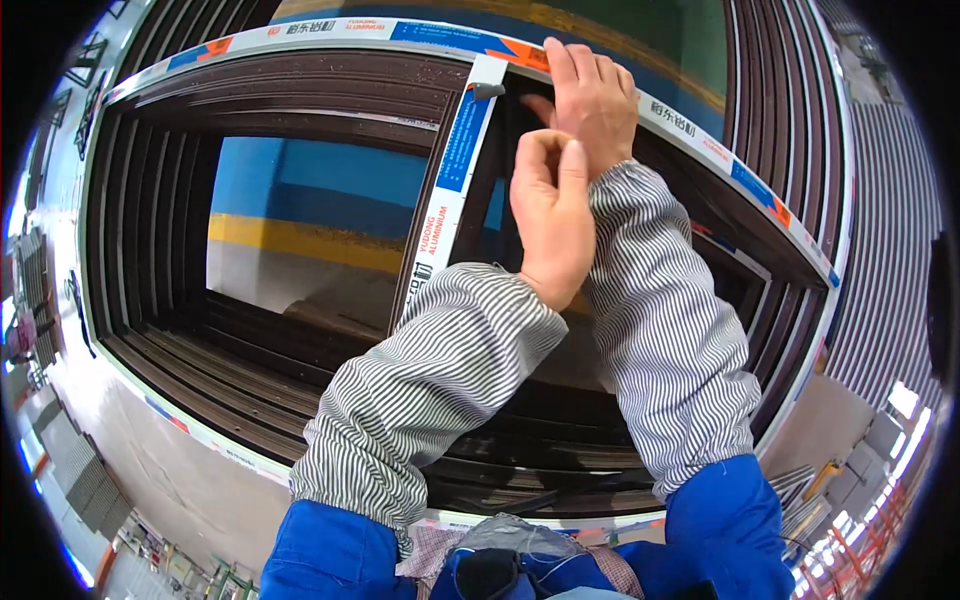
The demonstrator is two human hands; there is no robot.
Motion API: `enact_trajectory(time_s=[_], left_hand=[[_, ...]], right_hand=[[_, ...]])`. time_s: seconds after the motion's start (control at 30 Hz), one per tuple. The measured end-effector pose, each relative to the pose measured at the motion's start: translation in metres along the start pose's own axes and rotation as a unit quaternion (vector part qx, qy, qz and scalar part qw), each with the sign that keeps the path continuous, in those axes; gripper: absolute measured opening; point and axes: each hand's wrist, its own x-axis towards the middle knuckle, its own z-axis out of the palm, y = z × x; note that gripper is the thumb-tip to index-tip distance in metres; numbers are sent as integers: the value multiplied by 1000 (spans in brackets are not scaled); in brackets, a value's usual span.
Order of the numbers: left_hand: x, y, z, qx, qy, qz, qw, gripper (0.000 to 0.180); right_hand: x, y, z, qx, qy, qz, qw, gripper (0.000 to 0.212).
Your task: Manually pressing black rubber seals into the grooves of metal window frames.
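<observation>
Window frame (360,82), dark brown, lies centrally. I remotely observe the right hand (600,105) over its top rail (445,37), one o'clock, grip indeterminable; left hand (553,220) curled, seven o'clock of the right, any contents hidden.

gray ribbed stack (890,260) at 3 o'clock, red metal framework (872,545) at 4, pale floor (180,490) at 8

From my remote feed, the striped sleeves (430,370) look crisp under bright light, while the stacked brown frames (290,85) darken into shadow at lower centre. Glare whitens the floor (60,265) at left; edges bow toward the black rim.
</observation>
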Motion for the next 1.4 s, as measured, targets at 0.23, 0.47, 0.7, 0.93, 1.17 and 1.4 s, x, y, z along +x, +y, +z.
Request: enact_trajectory(time_s=[0.23, 0.47, 0.7, 0.93, 1.17, 1.4], left_hand=[[20, 23, -9, 159, -49, 135, 977, 17], [67, 29, -43, 583, -51, 191, 788, 66], [97, 26, -24, 697, -30, 143, 702, 30], [97, 28, -15, 742, 14, 122, 659, 30], [84, 31, -36, 696, -13, 133, 706, 55], [-11, 56, -82, 711, -109, 112, 686, 92]], right_hand=[[6, -1, 5, 31, 12, 53, 998, 51], [15, 4, -12, 86, -78, 78, 990, 47], [10, -2, -1, 48, -59, 96, 992, 44], [21, -16, -6, 15, -71, 139, 988, 42], [2, -25, -23, 91, -7, 142, 986, 43], [-108, -99, -53, 535, -110, 466, 696, 39]])
